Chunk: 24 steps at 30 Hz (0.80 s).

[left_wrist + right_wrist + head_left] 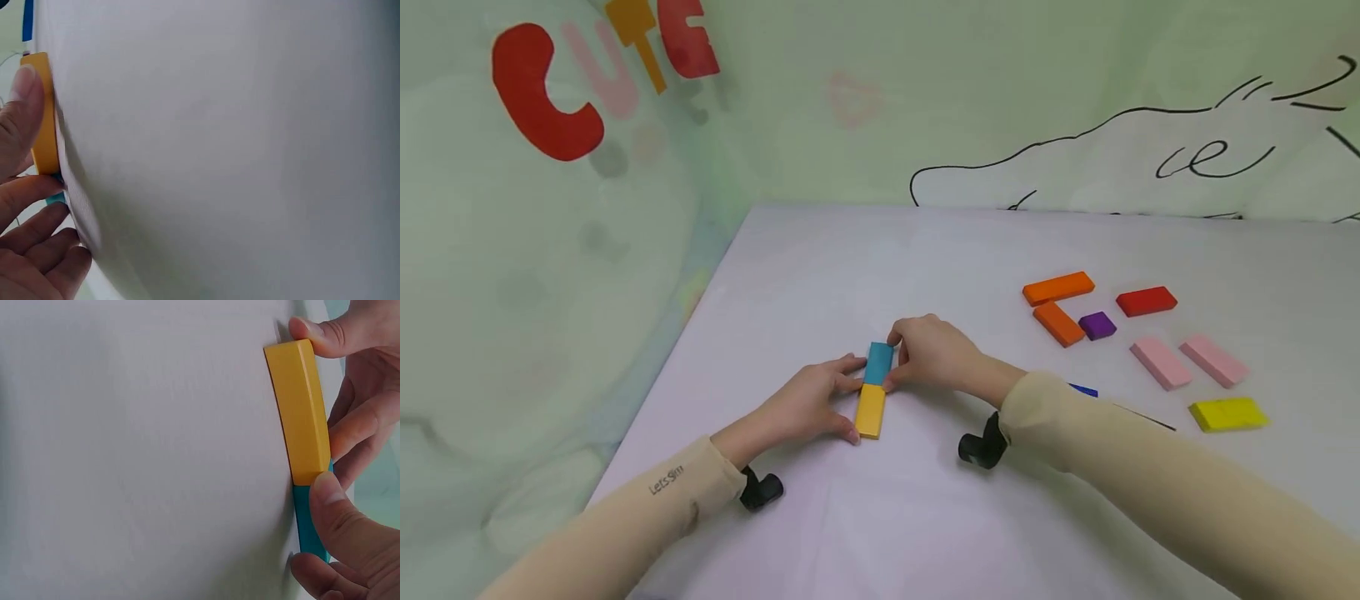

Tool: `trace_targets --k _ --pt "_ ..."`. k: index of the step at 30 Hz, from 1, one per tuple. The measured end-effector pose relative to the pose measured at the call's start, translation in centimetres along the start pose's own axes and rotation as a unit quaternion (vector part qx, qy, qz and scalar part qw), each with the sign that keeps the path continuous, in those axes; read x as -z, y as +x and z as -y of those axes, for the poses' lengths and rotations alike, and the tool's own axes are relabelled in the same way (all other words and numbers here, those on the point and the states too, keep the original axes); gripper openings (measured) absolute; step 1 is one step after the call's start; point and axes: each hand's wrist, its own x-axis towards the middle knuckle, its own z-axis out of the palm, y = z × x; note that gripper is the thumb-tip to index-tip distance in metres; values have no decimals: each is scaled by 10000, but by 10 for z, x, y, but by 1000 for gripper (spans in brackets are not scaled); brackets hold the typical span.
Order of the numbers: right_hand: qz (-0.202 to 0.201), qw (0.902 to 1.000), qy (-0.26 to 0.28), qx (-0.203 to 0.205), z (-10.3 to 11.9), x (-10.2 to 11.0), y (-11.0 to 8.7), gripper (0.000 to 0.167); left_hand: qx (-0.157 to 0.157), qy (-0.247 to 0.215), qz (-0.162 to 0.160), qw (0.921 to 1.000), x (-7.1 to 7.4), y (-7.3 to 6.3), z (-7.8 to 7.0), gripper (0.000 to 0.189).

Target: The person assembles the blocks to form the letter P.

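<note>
A yellow block [871, 412] and a teal block [879, 363] lie end to end on the white table, forming one straight strip that points away from me. My left hand [801, 404] grips the yellow block from the left, thumb at its near end and fingers by the joint. From the right, my right hand [936, 354] pinches the teal block, its thumb by the joint and its fingers at the far end. In the right wrist view, the yellow block [297, 412] shows a bevelled edge, and the teal block [306, 515] is partly hidden by the right thumb.
To the right lie two orange blocks [1058, 288], a red block [1146, 301], a purple block [1097, 325], two pink blocks [1161, 362] and a yellow slab [1228, 413]. Partly behind the right sleeve is a blue piece [1084, 390]. A decorated cloth wall [820, 125] rises behind the table.
</note>
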Motion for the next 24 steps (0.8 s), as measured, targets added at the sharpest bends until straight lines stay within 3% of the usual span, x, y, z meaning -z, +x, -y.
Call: trace_targets --k 8,12,17,24 --pt "-103 9998 118 121 8 -13 -10 57 -133 -18 20 9999 -4 -17 5 76" --pt "-91 9989 267 370 8 -16 -11 58 -168 -107 18 9998 -5 -24 7 76" --pt "-35 9972 362 656 2 -16 -8 54 -191 -144 11 9997 -4 -26 7 77" --pt "87 9972 388 637 1 -16 -4 55 -143 -60 -6 9999 -4 -26 7 78"
